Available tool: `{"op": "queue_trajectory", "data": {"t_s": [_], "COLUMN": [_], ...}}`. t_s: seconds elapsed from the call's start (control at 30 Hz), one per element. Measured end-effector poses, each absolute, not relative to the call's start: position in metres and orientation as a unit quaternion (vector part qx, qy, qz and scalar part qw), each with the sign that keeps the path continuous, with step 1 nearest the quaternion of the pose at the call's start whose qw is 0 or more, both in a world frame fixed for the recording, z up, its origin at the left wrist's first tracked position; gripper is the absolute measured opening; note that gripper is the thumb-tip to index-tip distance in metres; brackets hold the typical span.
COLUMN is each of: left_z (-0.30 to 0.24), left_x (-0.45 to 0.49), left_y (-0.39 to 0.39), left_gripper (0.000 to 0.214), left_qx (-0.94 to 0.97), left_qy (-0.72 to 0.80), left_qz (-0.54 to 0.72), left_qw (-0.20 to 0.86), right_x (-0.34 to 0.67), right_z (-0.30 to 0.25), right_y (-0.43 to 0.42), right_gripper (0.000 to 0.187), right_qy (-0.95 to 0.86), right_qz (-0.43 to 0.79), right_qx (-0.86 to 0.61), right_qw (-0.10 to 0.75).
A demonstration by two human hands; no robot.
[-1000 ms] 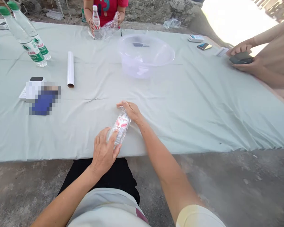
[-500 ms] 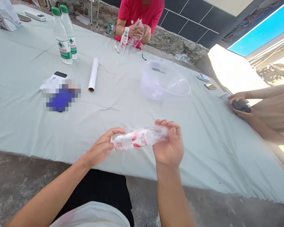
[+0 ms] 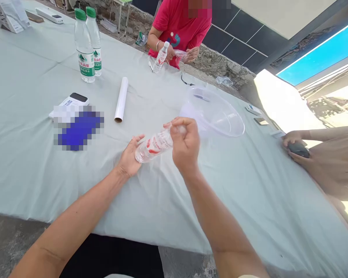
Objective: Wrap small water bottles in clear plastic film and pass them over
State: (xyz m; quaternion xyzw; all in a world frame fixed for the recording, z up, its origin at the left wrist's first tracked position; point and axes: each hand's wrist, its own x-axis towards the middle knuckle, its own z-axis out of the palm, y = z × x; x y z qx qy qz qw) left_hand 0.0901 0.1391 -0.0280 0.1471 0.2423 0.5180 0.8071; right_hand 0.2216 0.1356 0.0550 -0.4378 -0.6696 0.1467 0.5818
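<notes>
A clear plastic water bottle (image 3: 154,148) with a red and white label is tilted over the near part of the table, its top end toward the right. My right hand (image 3: 185,141) is closed around the top end, hiding the cap. Under and beside the base lies my left hand (image 3: 131,156), its fingers extended along the bottle and supporting it. Shiny clear film seems to cover the bottle near my right hand; its edges are hard to make out. Just beyond my right hand stands a clear plastic basin (image 3: 227,116), with a pen-like thing showing in it.
A white roll (image 3: 121,99), a white device (image 3: 72,101) and two green-capped bottles (image 3: 85,65) are on the cloth-covered table (image 3: 60,181). Across it, a person in red (image 3: 181,29) handles clear film beside another bottle (image 3: 161,58). At right, a person's hands hold a dark object (image 3: 298,150).
Both hands and the bottle have moved farther over the table. My right hand has closed into a fist around the top end; my left fingers have straightened. The view has shifted slightly.
</notes>
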Motion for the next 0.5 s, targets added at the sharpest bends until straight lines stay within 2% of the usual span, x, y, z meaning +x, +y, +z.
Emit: {"op": "queue_trajectory", "data": {"t_s": [0.1,0.17,0.3,0.5], "left_z": [-0.039,-0.042,-0.046,-0.049], "left_x": [0.088,0.087,0.087,0.087], "left_y": [0.143,0.145,0.147,0.147], "left_gripper": [0.030,0.034,0.036,0.032], "left_qx": [0.147,0.151,0.175,0.187], "left_qy": [0.226,0.235,0.236,0.239], "left_qz": [0.514,0.491,0.466,0.453], "left_qw": [0.814,0.825,0.835,0.838], "right_x": [0.251,0.271,0.302,0.326], "right_z": [0.045,0.044,0.052,0.040], "right_y": [0.219,0.281,0.387,0.456], "right_gripper": [0.021,0.026,0.033,0.028], "right_qy": [-0.656,-0.665,-0.687,-0.651], "right_qz": [0.154,0.086,-0.063,-0.070], "right_qx": [-0.452,-0.461,-0.503,-0.610], "right_qw": [0.584,0.581,0.520,0.446]}}
